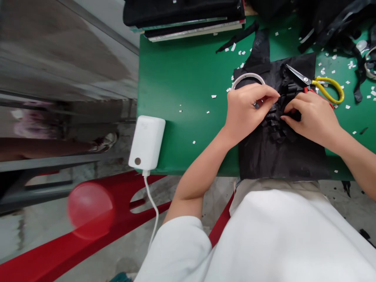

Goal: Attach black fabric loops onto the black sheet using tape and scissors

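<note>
A sheet of black material [258,156], seemingly paper or thin plastic, lies at the table's near edge with small crumpled black strips [276,131] gathered on it. Over those strips my left hand [245,109] pinches thumb and forefinger together; whatever is between the tips is too small to name. My right hand [317,117] is curled in a pinch just to the right, close to the strips, its contents hidden. Partly behind my left hand lies a white ring [249,75], like a tape roll. Yellow-handled scissors [330,84] rest beyond my right hand, over a red-handled item [313,92].
White paper bits [214,96] are scattered over the green table [182,78]. A white power bank [147,143] with a cable [152,207] sits at the left corner. Books and black items [188,19] are stacked at the back. Black scraps [337,27] fill the far right.
</note>
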`<state>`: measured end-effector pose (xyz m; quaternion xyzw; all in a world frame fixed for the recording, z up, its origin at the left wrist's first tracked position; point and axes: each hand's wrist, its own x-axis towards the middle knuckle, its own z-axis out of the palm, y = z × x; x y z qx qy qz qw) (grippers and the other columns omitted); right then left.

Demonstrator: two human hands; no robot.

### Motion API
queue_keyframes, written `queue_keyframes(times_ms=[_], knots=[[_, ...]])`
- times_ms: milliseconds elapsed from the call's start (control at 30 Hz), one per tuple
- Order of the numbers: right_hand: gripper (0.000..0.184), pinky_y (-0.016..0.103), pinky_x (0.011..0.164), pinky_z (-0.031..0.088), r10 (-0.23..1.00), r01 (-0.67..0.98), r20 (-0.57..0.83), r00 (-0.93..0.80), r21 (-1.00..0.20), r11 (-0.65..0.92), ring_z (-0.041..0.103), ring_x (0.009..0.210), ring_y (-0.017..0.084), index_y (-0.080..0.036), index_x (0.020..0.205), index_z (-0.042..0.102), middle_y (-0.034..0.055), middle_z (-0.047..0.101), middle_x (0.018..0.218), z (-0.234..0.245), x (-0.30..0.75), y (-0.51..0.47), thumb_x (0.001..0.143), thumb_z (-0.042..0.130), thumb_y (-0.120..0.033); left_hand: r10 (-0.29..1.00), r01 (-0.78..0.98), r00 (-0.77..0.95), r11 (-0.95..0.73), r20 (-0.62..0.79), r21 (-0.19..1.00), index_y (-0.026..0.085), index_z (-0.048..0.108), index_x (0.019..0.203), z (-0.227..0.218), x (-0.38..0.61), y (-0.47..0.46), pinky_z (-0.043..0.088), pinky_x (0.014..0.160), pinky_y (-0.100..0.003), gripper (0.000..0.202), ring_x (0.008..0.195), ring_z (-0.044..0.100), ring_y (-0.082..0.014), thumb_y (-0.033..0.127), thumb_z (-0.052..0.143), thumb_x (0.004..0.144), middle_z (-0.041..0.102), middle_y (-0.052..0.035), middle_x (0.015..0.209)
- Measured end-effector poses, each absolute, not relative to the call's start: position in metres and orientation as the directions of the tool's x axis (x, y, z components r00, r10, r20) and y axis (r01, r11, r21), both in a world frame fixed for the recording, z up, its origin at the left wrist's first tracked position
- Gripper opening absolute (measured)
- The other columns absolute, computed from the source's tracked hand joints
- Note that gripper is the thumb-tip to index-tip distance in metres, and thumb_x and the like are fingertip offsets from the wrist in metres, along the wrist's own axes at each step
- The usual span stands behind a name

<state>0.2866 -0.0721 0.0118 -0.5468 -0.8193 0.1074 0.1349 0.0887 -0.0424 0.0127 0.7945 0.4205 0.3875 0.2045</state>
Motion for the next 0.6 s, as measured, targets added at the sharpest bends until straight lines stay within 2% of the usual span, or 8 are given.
queue_keyframes(times_ms=[167,300,367,467,600], knots=[[0.007,0.037,0.067,0.046,0.920,0.817,0.109,-0.375,-0.431,0.384,0.064,0.079,0.025,-0.023,0.080,0.065,0.0066,0.067,0.082,0.017,0.286,-0.071,0.082,0.058,-0.025,0.848,0.457,0.309,-0.529,0.430,0.715,0.022,0.070,0.083,0.013,0.092,-0.044,0.059,0.067,-0.025,0.007,0.069,0.068,-0.0115,0.019,0.065,0.087,0.074,0.0022,0.079],[0.007,0.032,0.055,0.042,0.942,0.709,0.128,-0.310,-0.629,0.319,0.056,0.057,0.017,-0.024,0.076,0.060,0.0007,0.062,0.068,0.026,0.285,-0.073,0.082,0.061,-0.028,0.859,0.407,0.316,-0.507,0.403,0.760,0.022,0.069,0.085,0.014,0.093,-0.046,0.061,0.067,-0.026,0.006,0.072,0.071,-0.0123,0.022,0.064,0.089,0.073,0.0016,0.080],[0.011,0.031,0.050,0.040,0.960,0.628,0.143,-0.242,-0.731,0.267,0.053,0.053,0.015,-0.025,0.076,0.057,-0.0004,0.060,0.065,0.030,0.284,-0.074,0.083,0.062,-0.031,0.862,0.375,0.329,-0.495,0.386,0.784,0.022,0.068,0.088,0.015,0.094,-0.049,0.062,0.065,-0.026,0.007,0.072,0.072,-0.0125,0.026,0.062,0.091,0.073,0.0014,0.082],[0.018,0.032,0.049,0.039,0.981,0.549,0.130,-0.143,-0.814,0.188,0.054,0.055,0.016,-0.026,0.077,0.056,0.0007,0.060,0.067,0.033,0.284,-0.074,0.085,0.065,-0.039,0.863,0.344,0.347,-0.482,0.368,0.806,0.024,0.066,0.092,0.016,0.095,-0.053,0.063,0.063,-0.027,0.012,0.073,0.073,-0.0129,0.032,0.059,0.094,0.072,0.0013,0.084],[0.022,0.036,0.056,0.047,0.985,0.512,0.134,-0.106,-0.842,0.169,0.059,0.067,0.020,-0.027,0.078,0.058,0.0041,0.065,0.080,0.031,0.284,-0.074,0.086,0.064,-0.047,0.867,0.340,0.367,-0.462,0.337,0.819,0.024,0.065,0.096,0.016,0.097,-0.055,0.064,0.063,-0.026,0.014,0.079,0.074,-0.0137,0.036,0.057,0.095,0.072,0.0010,0.086]])
